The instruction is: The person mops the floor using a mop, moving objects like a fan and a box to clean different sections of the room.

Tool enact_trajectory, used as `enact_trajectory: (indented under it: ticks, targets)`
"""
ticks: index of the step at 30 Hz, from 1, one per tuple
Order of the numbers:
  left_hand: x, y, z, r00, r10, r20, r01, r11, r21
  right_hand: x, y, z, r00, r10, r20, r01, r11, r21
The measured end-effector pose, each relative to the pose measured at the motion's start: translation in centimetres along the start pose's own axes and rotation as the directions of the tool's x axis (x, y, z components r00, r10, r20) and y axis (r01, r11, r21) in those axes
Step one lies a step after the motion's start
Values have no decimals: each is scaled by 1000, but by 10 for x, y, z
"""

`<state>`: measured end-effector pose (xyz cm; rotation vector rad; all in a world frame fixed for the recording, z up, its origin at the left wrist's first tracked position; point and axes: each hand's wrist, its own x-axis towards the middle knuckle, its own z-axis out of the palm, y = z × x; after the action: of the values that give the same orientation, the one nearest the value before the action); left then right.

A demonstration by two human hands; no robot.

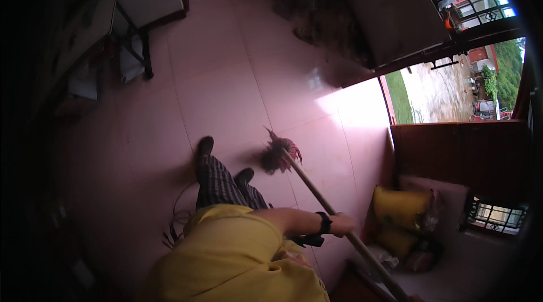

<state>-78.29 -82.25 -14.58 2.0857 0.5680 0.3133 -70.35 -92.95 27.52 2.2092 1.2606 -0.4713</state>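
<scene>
A mop (317, 193) with a long wooden handle slants from the lower right toward the middle of the floor. Its dark reddish strand head (281, 154) rests on the pale tiles, just ahead and to the right of my feet. My left hand (342, 224), with a black band at the wrist, reaches across to the right and is closed around the handle partway up. At the bottom edge, a sliver of my right hand (416, 298) shows against the upper handle; most of it is out of the picture.
Daylight enters through an open doorway (430, 95) at right, with a barred window (481, 2) beyond it. Yellow cushions (401, 208) and bundled things are heaped to the right. A table (85, 25) stands at the far left. My shoes (206, 146) are on the tiled floor (215, 76).
</scene>
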Motion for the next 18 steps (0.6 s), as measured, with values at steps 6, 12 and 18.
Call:
enact_trajectory:
  ticks: [6, 12, 18]
  targets:
    - [-95, -120, -42, 928, -370, -40, 371, 928, 20, 88, -110, 69, 905, -398, 147, 351, 897, 270]
    - [-176, -203, -116, 816, -427, -390, 468, 883, 13, 165, -180, 90, 789, -521, 326, 387, 834, 394]
    - [-302, -315, -208, 457, -670, -585, 755, 640, -143, 163, -408, 75, 622, -733, 276, 733, 669, 126]
